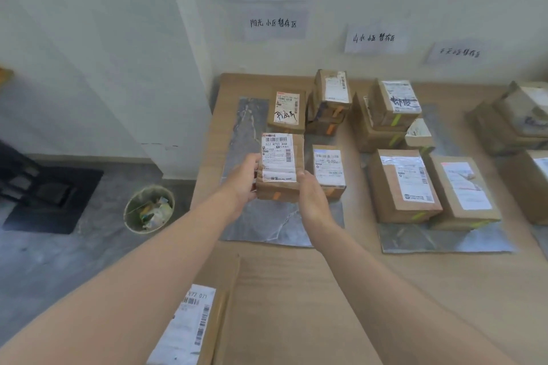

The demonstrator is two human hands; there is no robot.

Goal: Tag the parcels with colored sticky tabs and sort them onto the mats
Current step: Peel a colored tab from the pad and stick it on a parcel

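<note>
Since the fingers (252, 162) of the left hand (241, 184) are curled round the left edge of the parcel (280, 167) and the right hand (312, 201) grips its right side, the box is clamped between both over the left grey mat (261, 225) (can't tell if the base is touching), so this reads as the set-down step. Orange tab (276, 195) on its near face matches the orange-tabbed stack (320, 92) at the back of that mat, so dest looks right imo. Lower it flat, label up, tab facing out, just clear of the neighbour parcel (328, 169) on the right, then release both sides together so it doesn't tip.
</note>
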